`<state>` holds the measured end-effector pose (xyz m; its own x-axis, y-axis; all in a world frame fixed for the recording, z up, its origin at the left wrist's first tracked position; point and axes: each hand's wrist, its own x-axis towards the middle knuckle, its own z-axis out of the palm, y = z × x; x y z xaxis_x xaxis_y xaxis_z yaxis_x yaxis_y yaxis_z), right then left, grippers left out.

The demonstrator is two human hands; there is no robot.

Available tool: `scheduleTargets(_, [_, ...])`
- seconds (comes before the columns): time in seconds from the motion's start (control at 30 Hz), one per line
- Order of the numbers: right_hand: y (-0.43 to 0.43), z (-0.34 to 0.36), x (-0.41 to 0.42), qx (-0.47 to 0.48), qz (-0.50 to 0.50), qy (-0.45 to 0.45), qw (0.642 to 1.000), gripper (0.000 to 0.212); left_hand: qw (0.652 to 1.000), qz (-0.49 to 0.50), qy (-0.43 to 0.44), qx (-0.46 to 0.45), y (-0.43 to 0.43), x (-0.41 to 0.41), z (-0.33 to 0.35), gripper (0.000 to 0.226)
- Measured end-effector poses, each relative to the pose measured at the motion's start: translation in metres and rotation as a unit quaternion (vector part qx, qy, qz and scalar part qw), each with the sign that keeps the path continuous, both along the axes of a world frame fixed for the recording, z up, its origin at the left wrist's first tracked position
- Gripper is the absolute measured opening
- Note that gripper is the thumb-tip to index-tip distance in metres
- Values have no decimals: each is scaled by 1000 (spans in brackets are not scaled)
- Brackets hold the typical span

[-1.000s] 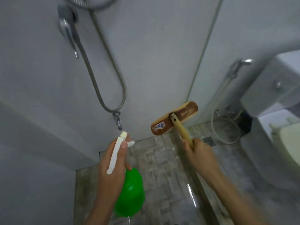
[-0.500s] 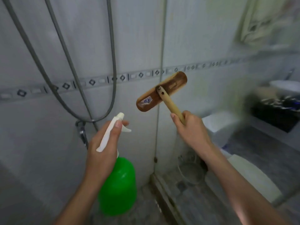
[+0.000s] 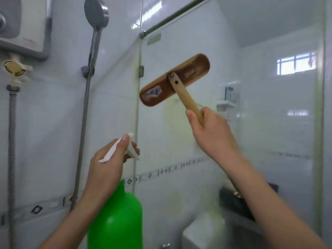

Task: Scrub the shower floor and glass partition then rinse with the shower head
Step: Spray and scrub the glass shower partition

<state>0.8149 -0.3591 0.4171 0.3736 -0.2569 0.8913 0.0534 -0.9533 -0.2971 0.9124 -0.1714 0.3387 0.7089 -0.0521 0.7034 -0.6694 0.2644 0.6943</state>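
My left hand (image 3: pixel 107 164) grips the white trigger head of a green spray bottle (image 3: pixel 116 218), held upright at lower centre with its nozzle toward the glass partition (image 3: pixel 179 141). My right hand (image 3: pixel 213 135) holds the pale wooden handle of a scrub brush, whose brown wooden head (image 3: pixel 174 82) is raised with its back facing me, close to the glass. The grey shower head (image 3: pixel 96 13) hangs in its holder on the wall rail at upper left. The shower floor is out of view.
A white water heater (image 3: pixel 23 27) is mounted at top left, with a corrugated hose (image 3: pixel 11 141) below it. Seen through the glass are a toilet cistern (image 3: pixel 203 232), a wall shelf (image 3: pixel 228 101) and a small window (image 3: pixel 296 65).
The view has swung up from the floor to the upper wall and glass. Both hands have risen, and the brush head is now higher up in front of the glass partition.
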Motion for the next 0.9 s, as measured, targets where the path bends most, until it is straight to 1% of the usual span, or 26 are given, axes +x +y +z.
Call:
scheduleTargets(0.17, [-14,50,16,-10,-3,-61,998,40,1000,13,0,-25,-38,35,31,37])
scheduleTargets(0.23, [-21,57,24,-10,1,-71,997,41,999,21,7,-29,-50,47,35,44])
scheduleTargets(0.33, [-33,58,36,-8,-6,-74,997,40,998,39,27,-34,-63,59,36,55])
scheduleTargets(0.5, [-46,56,55,8,-30,-62,998,42,998,61,5,-28,-74,83,40,58])
scheduleTargets(0.63, [-49,55,67,7,-61,-57,996,42,999,3,39,-31,-80,107,42,57])
scheduleTargets(0.77, [-47,57,76,9,-105,-68,992,42,996,-47,61,-46,-86,127,45,43])
scheduleTargets(0.9, [-38,62,85,-1,-150,-74,986,44,992,-93,76,-33,-89,146,49,51])
